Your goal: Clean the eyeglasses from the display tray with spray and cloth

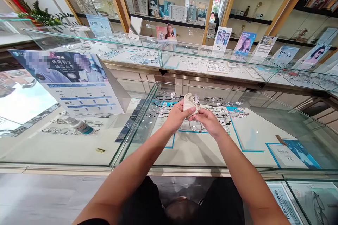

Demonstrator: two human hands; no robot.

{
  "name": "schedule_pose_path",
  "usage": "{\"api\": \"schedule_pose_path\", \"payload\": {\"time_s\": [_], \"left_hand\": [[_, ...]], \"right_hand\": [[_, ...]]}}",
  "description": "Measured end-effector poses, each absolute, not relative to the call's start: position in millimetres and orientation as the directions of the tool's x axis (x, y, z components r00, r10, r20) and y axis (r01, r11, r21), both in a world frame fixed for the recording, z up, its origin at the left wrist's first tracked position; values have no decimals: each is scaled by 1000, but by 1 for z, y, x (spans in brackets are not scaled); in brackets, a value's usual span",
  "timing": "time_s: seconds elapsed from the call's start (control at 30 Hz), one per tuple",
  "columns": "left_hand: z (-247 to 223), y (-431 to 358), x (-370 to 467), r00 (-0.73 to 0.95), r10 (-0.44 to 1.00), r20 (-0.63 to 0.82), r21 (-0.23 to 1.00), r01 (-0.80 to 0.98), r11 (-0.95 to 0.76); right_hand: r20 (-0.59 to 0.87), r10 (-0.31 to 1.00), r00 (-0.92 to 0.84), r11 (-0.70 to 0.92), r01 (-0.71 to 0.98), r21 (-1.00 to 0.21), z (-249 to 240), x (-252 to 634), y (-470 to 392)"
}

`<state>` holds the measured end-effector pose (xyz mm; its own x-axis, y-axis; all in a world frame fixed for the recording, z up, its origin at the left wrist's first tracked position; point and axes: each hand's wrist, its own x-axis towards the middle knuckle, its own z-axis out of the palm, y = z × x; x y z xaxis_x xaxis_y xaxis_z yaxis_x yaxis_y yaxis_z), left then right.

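Glass bench (200,154) encloses spectacles (239,114); cream cloth (188,102), long axis eleven-to-five, clamped in left hand (175,116); right hand (209,122), four o'clock, grip unclear.

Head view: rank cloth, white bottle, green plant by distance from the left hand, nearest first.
1. Cloth: in the left hand's grasp.
2. White bottle: off to the left.
3. Green plant: far back, left.

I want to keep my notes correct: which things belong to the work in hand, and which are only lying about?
In use:
pale cloth, in the left hand, right hand at its edge
glasses below, perhaps held

Apparently lying about:
bottle
small golden piece
display sign
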<state>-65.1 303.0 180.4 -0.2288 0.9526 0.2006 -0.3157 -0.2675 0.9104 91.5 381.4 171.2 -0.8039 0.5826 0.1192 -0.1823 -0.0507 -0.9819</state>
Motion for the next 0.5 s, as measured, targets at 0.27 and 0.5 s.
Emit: {"api": "schedule_pose_path", "payload": {"time_s": [0.27, 0.5], "left_hand": [[187, 300, -72, -179, 947, 266, 925, -229, -303], [189, 298, -73, -123, 969, 216, 900, -361, -246]], "right_hand": [[162, 568, -807, -39, -223, -974, 173, 94, 381], [138, 626, -768, -132, -278, -951, 172, 93, 382]]}}
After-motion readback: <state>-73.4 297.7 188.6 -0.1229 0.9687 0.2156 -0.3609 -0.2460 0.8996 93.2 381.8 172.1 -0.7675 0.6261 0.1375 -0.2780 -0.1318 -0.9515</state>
